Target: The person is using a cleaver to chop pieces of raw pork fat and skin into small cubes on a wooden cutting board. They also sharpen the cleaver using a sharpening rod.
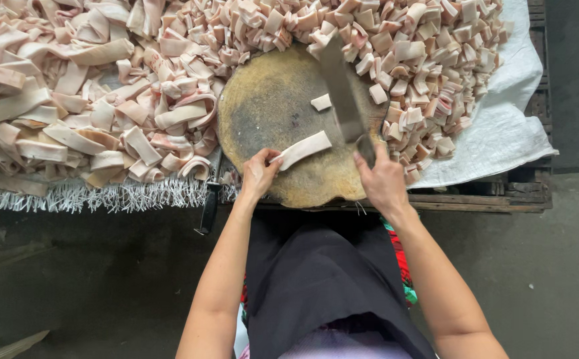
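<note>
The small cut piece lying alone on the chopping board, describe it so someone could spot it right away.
Find the round wooden board between the heaps. Beside the cleaver blade lies one small pale square piece. Unlike the long strip under the left hand, it's short and lies untouched.

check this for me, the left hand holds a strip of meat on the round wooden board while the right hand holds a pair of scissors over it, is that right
Not quite. The right hand holds a cleaver, not scissors; the head view shows its broad blade raised over the round wooden board. The rest stands: the left hand holds a strip of meat on that board.
</note>
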